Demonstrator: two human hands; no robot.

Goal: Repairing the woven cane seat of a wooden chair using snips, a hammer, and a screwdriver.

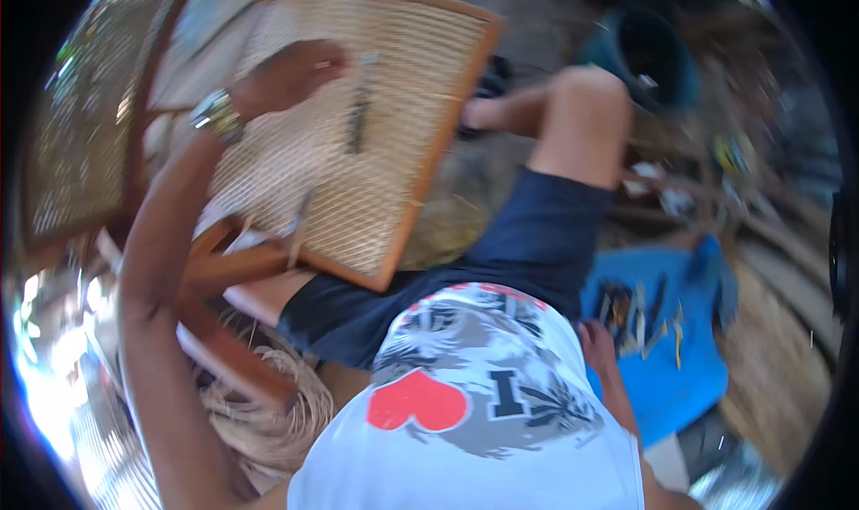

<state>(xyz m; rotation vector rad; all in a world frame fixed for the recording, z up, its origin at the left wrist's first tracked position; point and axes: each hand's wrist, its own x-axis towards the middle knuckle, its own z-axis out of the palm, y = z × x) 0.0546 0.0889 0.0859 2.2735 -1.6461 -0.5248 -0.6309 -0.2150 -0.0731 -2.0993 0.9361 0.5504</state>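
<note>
A woven cane panel in a wooden frame [420, 72] lies slanted across my lap and left leg. Above its weave is my left hand [295, 73], with a watch on the wrist; motion smears its fingers, and whether they touch the cane is unclear. Just right of that hand, a slim dark tool with a paler end [360, 107] rests on the weave. A second thin strip [302, 215] lies near the panel's lower left edge. Beside my right hip, my right hand [599, 344] is partly hidden by my shirt, close to a blue plastic surface [693, 389].
Several hand tools [640, 318] lie on the blue surface. Wooden chair parts [237, 264] and a coil of pale cane strands [273, 412] are at the lower left. Another woven panel [80, 134] stands at far left. A dark teal bucket [676, 63] is at the upper right.
</note>
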